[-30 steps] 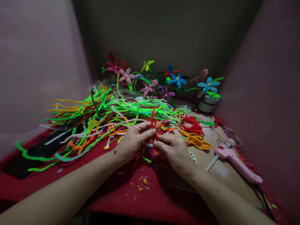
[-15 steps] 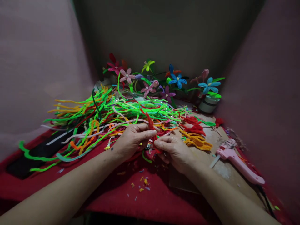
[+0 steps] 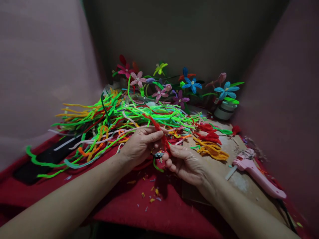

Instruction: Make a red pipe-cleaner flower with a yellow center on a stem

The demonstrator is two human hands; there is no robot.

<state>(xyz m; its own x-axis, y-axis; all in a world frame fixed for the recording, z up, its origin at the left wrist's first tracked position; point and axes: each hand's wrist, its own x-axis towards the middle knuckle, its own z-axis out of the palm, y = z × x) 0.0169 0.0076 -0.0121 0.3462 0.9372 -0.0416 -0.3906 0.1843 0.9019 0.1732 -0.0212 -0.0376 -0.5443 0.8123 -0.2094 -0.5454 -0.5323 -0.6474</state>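
A red pipe cleaner [image 3: 165, 143] stretches between my two hands above the red cloth. My left hand [image 3: 142, 141] pinches its upper part, and a fuzzy red end sticks up beyond the thumb. Lower down, my right hand [image 3: 185, 162] grips the other end between thumb and forefinger, the remaining fingers curled below. Whether the red piece is one strand or several twisted together I cannot tell. Partly hidden beneath the hands lies a small metal-and-dark tool [image 3: 158, 155], perhaps pliers or cutters, beside a short green pipe cleaner [image 3: 157, 166].
A heap of loose pipe cleaners [image 3: 139, 114] spreads behind my hands. Pipe-cleaner flowers [image 3: 191, 85] stand at the back near a jar [image 3: 225, 110]. Orange loops [image 3: 213, 149] and a pink glue gun [image 3: 259, 174] rest on a board [image 3: 245, 196] at right. Scraps litter the red cloth [image 3: 129, 207].
My right hand has turned and drawn slightly down and right along the red pipe cleaner, exposing more of it between the hands. The whole view has shifted a little.
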